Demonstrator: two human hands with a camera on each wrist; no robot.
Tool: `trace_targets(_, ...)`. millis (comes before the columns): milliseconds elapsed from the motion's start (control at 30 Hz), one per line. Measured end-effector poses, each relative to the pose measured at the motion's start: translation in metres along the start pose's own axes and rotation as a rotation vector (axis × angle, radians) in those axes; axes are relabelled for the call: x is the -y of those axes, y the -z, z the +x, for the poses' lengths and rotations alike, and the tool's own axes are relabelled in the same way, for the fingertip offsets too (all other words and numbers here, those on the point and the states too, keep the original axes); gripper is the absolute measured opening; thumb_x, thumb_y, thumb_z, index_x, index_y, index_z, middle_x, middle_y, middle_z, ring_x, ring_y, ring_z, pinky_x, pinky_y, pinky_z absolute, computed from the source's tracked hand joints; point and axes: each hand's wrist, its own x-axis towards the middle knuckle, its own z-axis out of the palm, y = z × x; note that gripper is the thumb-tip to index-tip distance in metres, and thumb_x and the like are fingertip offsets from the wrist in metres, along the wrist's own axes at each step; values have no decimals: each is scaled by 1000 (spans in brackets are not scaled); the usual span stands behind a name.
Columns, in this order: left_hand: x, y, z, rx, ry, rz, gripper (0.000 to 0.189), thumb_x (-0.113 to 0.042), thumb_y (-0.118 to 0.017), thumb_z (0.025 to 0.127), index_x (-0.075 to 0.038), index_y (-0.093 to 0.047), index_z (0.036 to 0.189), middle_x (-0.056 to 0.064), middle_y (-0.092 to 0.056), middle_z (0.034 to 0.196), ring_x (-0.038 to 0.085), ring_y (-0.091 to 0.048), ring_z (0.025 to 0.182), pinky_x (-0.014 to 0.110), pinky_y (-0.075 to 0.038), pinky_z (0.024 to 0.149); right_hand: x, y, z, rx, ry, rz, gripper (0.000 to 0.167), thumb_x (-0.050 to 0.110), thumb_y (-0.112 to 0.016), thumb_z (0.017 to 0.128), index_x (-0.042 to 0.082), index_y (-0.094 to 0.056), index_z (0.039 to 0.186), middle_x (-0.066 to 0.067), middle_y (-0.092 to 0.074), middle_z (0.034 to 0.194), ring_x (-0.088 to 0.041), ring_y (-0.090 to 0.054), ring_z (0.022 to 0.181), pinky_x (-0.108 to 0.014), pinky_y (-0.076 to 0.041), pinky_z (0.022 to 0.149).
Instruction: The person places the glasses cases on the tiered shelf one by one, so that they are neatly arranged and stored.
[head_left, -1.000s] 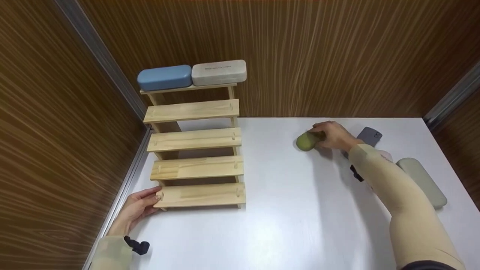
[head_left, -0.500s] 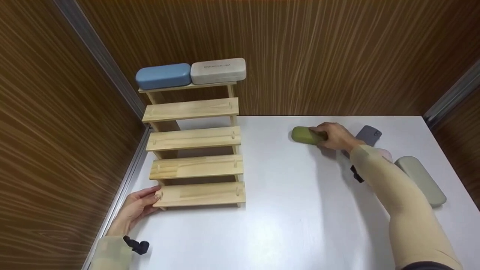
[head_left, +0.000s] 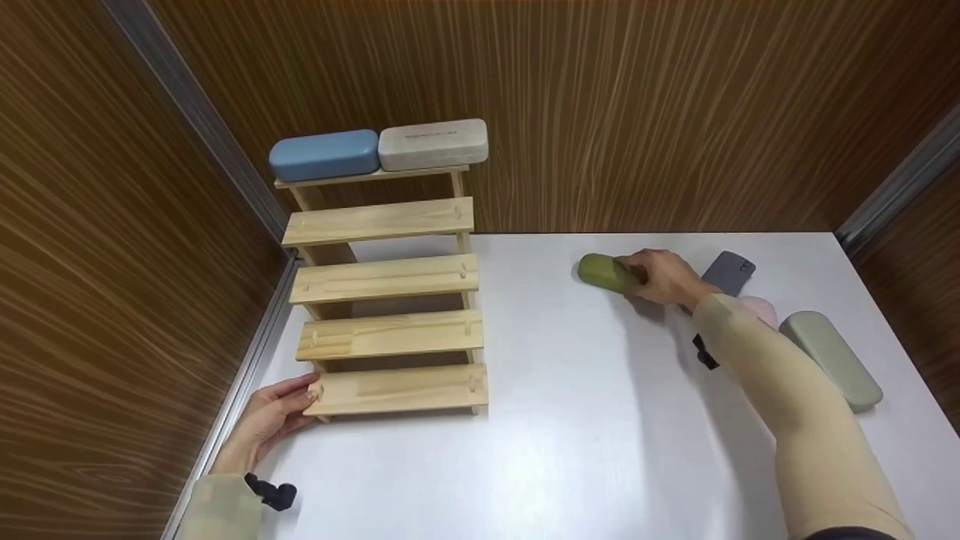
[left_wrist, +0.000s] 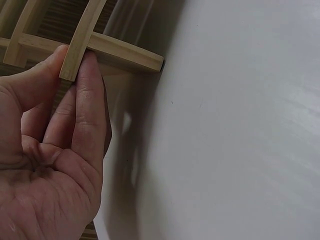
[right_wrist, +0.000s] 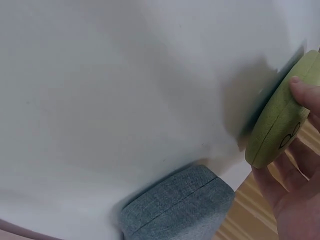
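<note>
My right hand (head_left: 664,276) grips a green glasses case (head_left: 600,272) by its right end, close over the back of the white table. In the right wrist view, thumb and fingers hold the green case (right_wrist: 282,112) from opposite sides, and a small dark glasses-shaped mark shows on it. At the left, my left hand (head_left: 274,412) pinches the left end of the lowest step of a wooden stepped rack (head_left: 394,277). The left wrist view has its thumb above and fingers below the board (left_wrist: 75,60). On the top step lie a blue case (head_left: 325,155) and an off-white case (head_left: 433,145).
Right of the right hand lie a grey-blue case (head_left: 729,271), a pink case (head_left: 760,309) partly hidden by the sleeve, and a pale grey-green case (head_left: 832,360). Wood-grain panels (head_left: 645,112) stand behind and at both sides of the white table (head_left: 555,420).
The green case has swung from slanting toward the front to lying nearly sideways, and shifted slightly left with my right hand. My left hand keeps its place on the rack.
</note>
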Motion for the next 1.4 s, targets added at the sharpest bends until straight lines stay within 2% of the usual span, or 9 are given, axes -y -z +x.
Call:
trace_targets(200, -1, 0, 0, -5, -1, 0, 35, -2, -73, 107, -19, -82, 136, -9, -81, 110, 9, -81, 98, 25, -71, 90, 7, 3, -6, -31, 69, -19, 60, 15, -89, 94, 4, -71, 150, -24, -78, 135, -43, -75, 118, -63, -61, 105)
trace_targets(367, 1, 1, -1, 11, -2, -13, 34, -3, -73, 108, -22, -83, 133, -10, -82, 110, 9, -81, 99, 25, -71, 90, 15, 8, -11, -38, 99, -4, 59, 15, -90, 94, 3, -71, 148, -26, -76, 142, -48, -73, 131, -66, -59, 114)
trace_targets(467, 0, 0, -2, -6, 3, -4, 32, -3, -75, 107, -25, -85, 128, -10, -83, 108, 10, -81, 97, 25, -71, 89, 21, 13, -13, -41, 113, 7, 58, 13, -90, 94, 3, -72, 148, -24, -76, 144, -47, -72, 133, -65, -59, 116)
trace_targets(767, -2, -2, -3, -35, 14, 31, 30, -6, -77, 106, -31, -85, 120, -13, -81, 105, 7, -80, 91, 22, -70, 83, 42, 29, -18, -80, 183, -11, 53, 11, -89, 93, 8, -76, 145, -19, -80, 138, -40, -78, 121, -59, -64, 100)
trace_targets(1000, -2, -2, -3, -28, 13, 22, 33, -5, -75, 106, -35, -85, 114, -12, -81, 105, 8, -80, 91, 21, -70, 83, 58, 40, -22, -90, 233, 2, 51, 13, -90, 93, 10, -78, 142, -13, -83, 134, -27, -76, 103, -41, -59, 84)
trace_targets(1100, -2, -2, -3, -25, 11, 17, 34, -4, -75, 106, -35, -85, 114, -11, -82, 105, 9, -80, 92, 22, -70, 85, 64, 46, -24, -90, 235, 18, 51, 13, -91, 93, 10, -78, 143, -14, -82, 136, -26, -75, 102, -37, -57, 83)
trace_targets(1267, -1, -2, -3, -31, 11, 29, 32, -5, -76, 106, -32, -85, 120, -13, -81, 106, 7, -80, 92, 22, -70, 84, 76, 58, -26, -94, 278, 52, 52, 10, -91, 93, 7, -77, 143, -17, -81, 138, -31, -79, 110, -48, -65, 90)
trace_targets(1400, -1, -2, -2, -33, 8, 35, 31, -5, -75, 106, -31, -85, 121, -14, -81, 106, 6, -80, 91, 22, -70, 83, 86, 66, -28, -101, 315, 59, 52, 9, -91, 92, 7, -77, 142, -18, -82, 135, -35, -81, 112, -54, -67, 92)
